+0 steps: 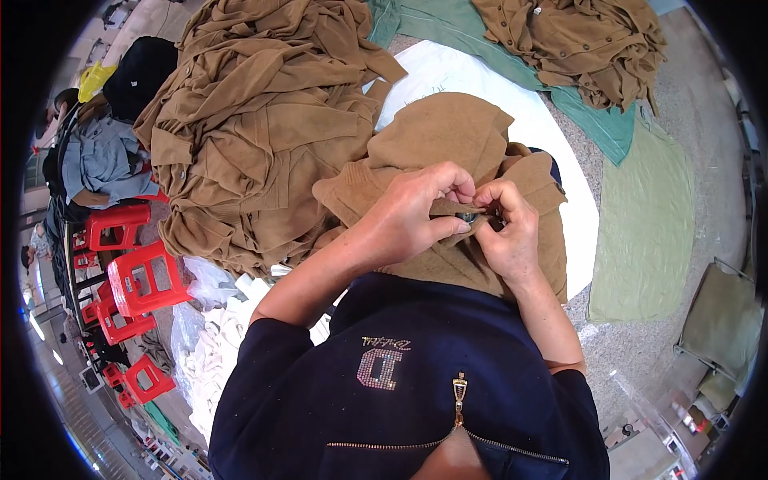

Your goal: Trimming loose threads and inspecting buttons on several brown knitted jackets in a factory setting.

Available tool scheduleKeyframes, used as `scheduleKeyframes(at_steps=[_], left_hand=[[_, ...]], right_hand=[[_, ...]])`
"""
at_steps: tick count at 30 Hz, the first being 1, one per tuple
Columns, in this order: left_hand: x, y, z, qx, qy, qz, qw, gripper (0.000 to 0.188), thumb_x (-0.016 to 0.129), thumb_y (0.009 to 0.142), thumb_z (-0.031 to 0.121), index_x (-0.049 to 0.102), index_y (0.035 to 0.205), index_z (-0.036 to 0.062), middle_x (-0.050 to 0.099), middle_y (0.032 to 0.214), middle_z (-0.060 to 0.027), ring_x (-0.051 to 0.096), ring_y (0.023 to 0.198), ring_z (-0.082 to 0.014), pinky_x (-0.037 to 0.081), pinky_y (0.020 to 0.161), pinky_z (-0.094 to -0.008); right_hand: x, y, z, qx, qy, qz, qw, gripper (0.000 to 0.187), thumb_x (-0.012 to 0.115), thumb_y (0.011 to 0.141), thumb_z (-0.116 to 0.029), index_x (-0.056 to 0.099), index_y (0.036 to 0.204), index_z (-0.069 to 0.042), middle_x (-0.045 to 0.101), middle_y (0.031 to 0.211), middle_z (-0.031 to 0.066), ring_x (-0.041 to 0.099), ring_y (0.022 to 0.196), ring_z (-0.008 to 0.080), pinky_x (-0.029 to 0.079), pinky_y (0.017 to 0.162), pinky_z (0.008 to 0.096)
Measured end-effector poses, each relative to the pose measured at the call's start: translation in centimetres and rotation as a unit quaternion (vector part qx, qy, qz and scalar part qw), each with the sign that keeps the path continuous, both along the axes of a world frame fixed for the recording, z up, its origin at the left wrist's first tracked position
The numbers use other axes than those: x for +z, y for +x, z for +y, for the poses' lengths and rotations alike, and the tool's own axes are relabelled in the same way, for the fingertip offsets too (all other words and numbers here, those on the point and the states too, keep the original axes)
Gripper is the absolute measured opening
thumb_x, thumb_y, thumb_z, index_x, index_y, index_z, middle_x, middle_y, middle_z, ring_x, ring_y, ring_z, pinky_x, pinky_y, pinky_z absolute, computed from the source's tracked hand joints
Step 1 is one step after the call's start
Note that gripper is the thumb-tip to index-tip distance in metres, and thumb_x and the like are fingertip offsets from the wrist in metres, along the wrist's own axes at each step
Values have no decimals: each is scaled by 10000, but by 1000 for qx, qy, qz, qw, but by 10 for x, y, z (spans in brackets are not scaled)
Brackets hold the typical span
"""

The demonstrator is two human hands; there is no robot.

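Fingers (462, 188) of the L hand (412, 216) are pinching a brown knit garment (448, 132) at centre frame, thumb below, fingertips above, w/ the R hand (516, 236) clamping thumb and index on the same bunched fabric just beside. A small dark item (466, 217) is peeking out betw. them, too small to ID. The garment is draping over a white surface (580, 216), its lower edge lying by the person's navy top (448, 320). Upper L of frame: a big heap of brown knits (256, 136) is spreading right next to it. Upper R: another brown pile (588, 48), buttons showing, is resting on dark green cloth (600, 120), w/ a paler green cloth (640, 232) lying below it on the floor (680, 96). Far L, red stools (124, 284) are standing about, grey-blue clothing (104, 160) is lying heaped above 'em, and white fabric (212, 360) is showing lower L, next to clear plastic (210, 280).
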State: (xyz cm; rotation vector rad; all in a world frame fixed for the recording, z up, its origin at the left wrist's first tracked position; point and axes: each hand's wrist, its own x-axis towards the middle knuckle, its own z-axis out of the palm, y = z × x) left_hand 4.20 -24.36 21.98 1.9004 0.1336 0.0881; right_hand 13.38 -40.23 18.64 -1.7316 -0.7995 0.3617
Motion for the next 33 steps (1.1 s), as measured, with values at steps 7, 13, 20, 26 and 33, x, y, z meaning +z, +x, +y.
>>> scheduleKeyframes(at_steps=[7, 13, 20, 26, 33], left_hand=[[-10, 2, 2, -22, 69, -80, 994, 285, 754, 740, 10, 625, 993, 16, 638, 939, -83, 646, 882, -219, 511, 771, -322], [-21, 4, 5, -36, 161, -114, 980, 263, 770, 743, 86, 629, 956, 23, 614, 852, -100, 615, 728, -268, 477, 631, -340], [-25, 8, -5, -12, 202, -176, 963, 193, 764, 730, 63, 622, 857, 29, 579, 745, -97, 587, 637, -259, 458, 568, -351], [-22, 10, -11, 87, 307, -191, 928, 177, 748, 696, 68, 600, 791, 49, 579, 728, -93, 583, 645, -270, 446, 572, -351], [-6, -38, 70, -92, 311, 87, 942, 230, 748, 731, 203, 592, 815, 56, 587, 725, -110, 562, 720, -327, 428, 721, -386]], right_hand=[[-8, 4, 0, 23, 55, -35, 998, 215, 509, 643, 136, 488, 788, -22, 518, 754, 51, 496, 664, 147, 406, 595, 264], [-20, 3, 0, 5, 117, 88, 989, 213, 502, 649, 141, 463, 776, -26, 480, 768, 9, 416, 684, 97, 347, 607, 231], [-21, 4, 3, -36, 152, -6, 988, 212, 507, 638, 146, 468, 772, -14, 492, 766, 46, 437, 658, 120, 373, 588, 251], [-11, 5, 1, -30, 40, -175, 983, 259, 577, 635, 115, 513, 840, -30, 535, 838, 92, 553, 637, 254, 454, 548, 333], [-20, 46, -40, 0, -207, -275, 939, 294, 568, 637, 110, 587, 883, -50, 561, 981, 84, 551, 945, 307, 495, 751, 411]])
